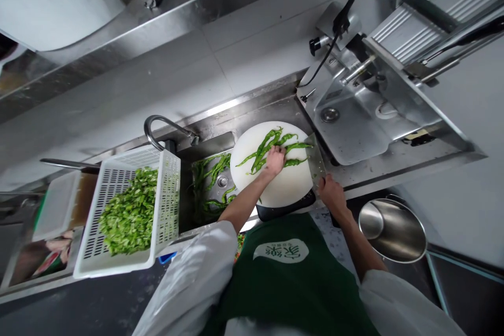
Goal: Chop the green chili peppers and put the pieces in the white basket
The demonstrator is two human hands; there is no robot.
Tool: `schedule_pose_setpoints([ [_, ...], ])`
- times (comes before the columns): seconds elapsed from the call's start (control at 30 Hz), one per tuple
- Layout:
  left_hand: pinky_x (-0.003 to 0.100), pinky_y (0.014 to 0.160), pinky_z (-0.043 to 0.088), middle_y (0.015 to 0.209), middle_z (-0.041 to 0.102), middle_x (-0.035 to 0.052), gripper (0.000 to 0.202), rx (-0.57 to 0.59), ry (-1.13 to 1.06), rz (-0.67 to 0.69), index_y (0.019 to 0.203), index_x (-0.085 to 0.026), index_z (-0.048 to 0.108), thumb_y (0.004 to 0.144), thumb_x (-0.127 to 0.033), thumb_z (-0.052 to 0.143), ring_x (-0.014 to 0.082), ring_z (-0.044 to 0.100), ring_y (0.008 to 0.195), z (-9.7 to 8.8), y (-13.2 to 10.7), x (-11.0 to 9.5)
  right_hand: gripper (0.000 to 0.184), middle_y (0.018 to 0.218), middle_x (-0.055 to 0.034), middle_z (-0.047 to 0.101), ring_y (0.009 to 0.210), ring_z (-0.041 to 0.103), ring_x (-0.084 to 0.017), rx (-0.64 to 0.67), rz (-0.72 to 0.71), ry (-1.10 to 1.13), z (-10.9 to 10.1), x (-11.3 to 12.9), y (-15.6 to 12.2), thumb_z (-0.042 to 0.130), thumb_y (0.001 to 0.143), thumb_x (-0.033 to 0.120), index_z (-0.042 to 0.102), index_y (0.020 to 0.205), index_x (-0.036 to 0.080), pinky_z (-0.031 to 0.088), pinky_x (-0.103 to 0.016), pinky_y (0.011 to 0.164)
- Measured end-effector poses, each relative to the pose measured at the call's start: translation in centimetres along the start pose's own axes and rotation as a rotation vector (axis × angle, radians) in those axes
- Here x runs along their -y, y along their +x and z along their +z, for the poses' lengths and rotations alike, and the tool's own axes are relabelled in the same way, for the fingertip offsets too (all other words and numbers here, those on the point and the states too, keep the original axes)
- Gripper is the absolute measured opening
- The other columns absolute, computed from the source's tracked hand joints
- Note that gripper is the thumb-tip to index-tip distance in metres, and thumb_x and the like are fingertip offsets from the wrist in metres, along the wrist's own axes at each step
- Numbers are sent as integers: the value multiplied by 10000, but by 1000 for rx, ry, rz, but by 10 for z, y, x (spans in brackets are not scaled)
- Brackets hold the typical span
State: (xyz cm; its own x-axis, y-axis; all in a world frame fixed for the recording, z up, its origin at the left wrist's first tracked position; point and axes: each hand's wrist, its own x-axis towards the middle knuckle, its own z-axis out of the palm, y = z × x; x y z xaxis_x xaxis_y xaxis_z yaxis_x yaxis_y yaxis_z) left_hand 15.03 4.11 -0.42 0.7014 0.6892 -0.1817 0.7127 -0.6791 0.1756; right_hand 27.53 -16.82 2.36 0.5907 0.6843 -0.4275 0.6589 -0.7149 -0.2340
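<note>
Mid-frame, the left hand (276, 159), curled onto green peppers (262, 154), partly hides them; the right hand (331, 191), clenched around a cleaver (316, 157), conceals its handle. Below, a green apron (303, 294) bears Chinese lettering (282, 250).

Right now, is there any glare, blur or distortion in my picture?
In the head view, glare streaks the steel ledge behind the sink; the same view shows the knife blade faint, perhaps motion-blurred, and the metal machine at upper right looks stretched, likely by the lens.
</note>
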Motion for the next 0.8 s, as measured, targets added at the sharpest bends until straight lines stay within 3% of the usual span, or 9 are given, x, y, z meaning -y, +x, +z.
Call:
schedule_pose_setpoints([
  [0.1, 397, 1025, 507, 1297, 652, 178, 239, -20, -127, -42, 1177, -138, 697, 948, -174, 638, 301, 608, 1207, 0, -7, -5, 378, 938, -188, 720, 913, 716, -292, 0, 13, 15, 0, -1, 0, 349, 1111, 316, 596, 1249, 67, 481, -360, 828],
  [0.2, 341, 858, 555, 1026, 713, 90, 115, -91, -453, -112, 1003, -185, 663, 894, -147, 659, 228, 687, 928, -11, -10, 1, 374, 915, -179, 720, 887, 717, -278, 11, 22, 25, -1, -2, 0, 356, 1115, 328, 601, 1234, 71, 473, -347, 815],
  [0.3, 282, 729, 545, 830, 656, -6, 122, -322, -905, -109, 936, -214, 587, 861, -174, 674, 156, 661, 735, -31, -14, 18, 356, 926, -190, 724, 867, 718, -273, 5, 13, 26, -1, -1, -1, 367, 1111, 312, 603, 1224, 70, 468, -345, 805],
  [0.4, 252, 695, 548, 884, 658, -21, 221, -505, -1346, -158, 968, -219, 548, 842, -276, 720, 121, 683, 716, -41, -22, 35, 346, 931, -195, 728, 843, 714, -264, -6, 7, 16, 1, -1, 0, 387, 1102, 304, 606, 1225, 66, 462, -329, 776],
  [0.5, 285, 727, 586, 883, 685, -1, 366, -402, -1654, -278, 930, -203, 555, 753, -348, 841, 140, 723, 732, -31, -39, 43, 357, 916, -184, 732, 829, 715, -262, -17, -2, -10, 4, -3, 3, 378, 1099, 310, 611, 1216, 65, 445, -314, 732],
  [0.57, 307, 728, 601, 812, 695, 9, 431, -261, -1734, -397, 901, -186, 588, 671, -340, 918, 164, 733, 729, -18, -56, 47, 362, 909, -176, 735, 841, 719, -270, -25, 1, -30, 5, -4, 4, 368, 1101, 312, 614, 1211, 69, 438, -314, 723],
  [0.63, 294, 695, 599, 803, 717, 25, 449, -217, -1720, -485, 905, -167, 647, 624, -336, 954, 167, 729, 735, -6, -74, 55, 359, 912, -173, 738, 860, 721, -277, -25, -1, -39, 5, -5, 5, 369, 1101, 312, 617, 1207, 75, 435, -318, 727],
  [0.8, 249, 649, 565, 856, 741, 20, 382, -472, -1608, -455, 892, -174, 742, 655, -402, 936, 120, 675, 704, 5, -102, 89, 348, 920, -172, 740, 873, 723, -279, -16, 1, -34, 2, -2, 4, 376, 1100, 306, 619, 1200, 78, 431, -323, 740],
])
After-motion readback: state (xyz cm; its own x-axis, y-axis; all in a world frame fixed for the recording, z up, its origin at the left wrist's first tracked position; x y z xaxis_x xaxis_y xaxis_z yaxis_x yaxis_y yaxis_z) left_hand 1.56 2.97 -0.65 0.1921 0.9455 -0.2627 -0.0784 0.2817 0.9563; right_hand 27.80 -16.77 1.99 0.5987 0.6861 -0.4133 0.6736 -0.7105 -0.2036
